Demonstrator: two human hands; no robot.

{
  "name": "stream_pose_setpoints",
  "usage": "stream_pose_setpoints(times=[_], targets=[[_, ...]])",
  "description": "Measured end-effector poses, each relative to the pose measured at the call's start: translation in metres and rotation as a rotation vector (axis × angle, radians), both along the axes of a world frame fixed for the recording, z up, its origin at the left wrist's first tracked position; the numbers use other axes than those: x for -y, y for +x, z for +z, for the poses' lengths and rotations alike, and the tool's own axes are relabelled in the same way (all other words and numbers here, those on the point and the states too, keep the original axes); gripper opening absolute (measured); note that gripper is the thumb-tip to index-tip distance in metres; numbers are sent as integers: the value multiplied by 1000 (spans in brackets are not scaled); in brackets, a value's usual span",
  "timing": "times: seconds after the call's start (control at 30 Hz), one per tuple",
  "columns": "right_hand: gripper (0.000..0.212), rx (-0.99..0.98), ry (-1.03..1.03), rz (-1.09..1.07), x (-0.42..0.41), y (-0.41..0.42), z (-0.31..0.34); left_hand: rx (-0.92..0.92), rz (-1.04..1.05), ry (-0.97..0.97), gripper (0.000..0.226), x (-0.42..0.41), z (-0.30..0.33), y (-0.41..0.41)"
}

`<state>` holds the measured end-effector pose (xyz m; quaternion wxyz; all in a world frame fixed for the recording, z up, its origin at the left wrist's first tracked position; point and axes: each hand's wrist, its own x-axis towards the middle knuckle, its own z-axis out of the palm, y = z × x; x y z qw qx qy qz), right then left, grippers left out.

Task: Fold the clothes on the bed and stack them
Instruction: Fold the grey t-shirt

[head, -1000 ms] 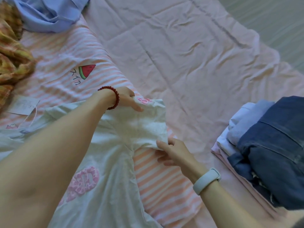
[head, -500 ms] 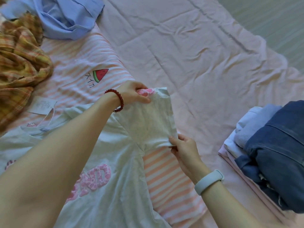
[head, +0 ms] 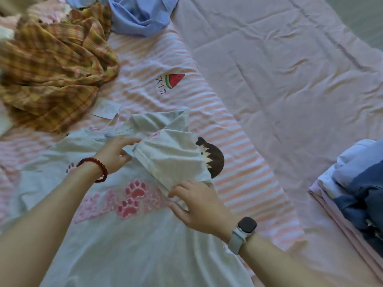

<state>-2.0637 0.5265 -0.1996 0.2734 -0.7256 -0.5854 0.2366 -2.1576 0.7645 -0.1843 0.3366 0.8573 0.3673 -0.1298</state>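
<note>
While the left hand (head: pixel 116 154) pinches the upper edge of the folded-in sleeve (head: pixel 170 160), the right hand (head: pixel 199 206) grips its lower edge against the pale T-shirt (head: pixel 128 245). That T-shirt lies flat on a striped shirt (head: pixel 149 83) on the bed (head: pixel 290 69). Right of the T-shirt sits a folded stack (head: pixel 356 183); beyond it, a plaid shirt (head: pixel 53 65) and a blue shirt (head: pixel 141 15) lie crumpled.
</note>
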Motion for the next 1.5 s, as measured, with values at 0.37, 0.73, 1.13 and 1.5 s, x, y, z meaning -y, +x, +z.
stream_pose_setpoints(times=[0.37, 0.73, 1.13, 1.5], targets=[[42, 411, -54, -25, 0, -16, -37, 232, 529, -139, 55, 14, -53, -1], [14, 393, 158, -4, -12, -26, -47, 606, 592, -202, 18, 21, -47, 2], [49, 513, -305, 79, -2, -20, -55, 152, 239, 220, 61, 17, -62, 16], [55, 461, -532, -4, 11, -38, -58, 245, 629, 297, 29, -1, -63, 25]])
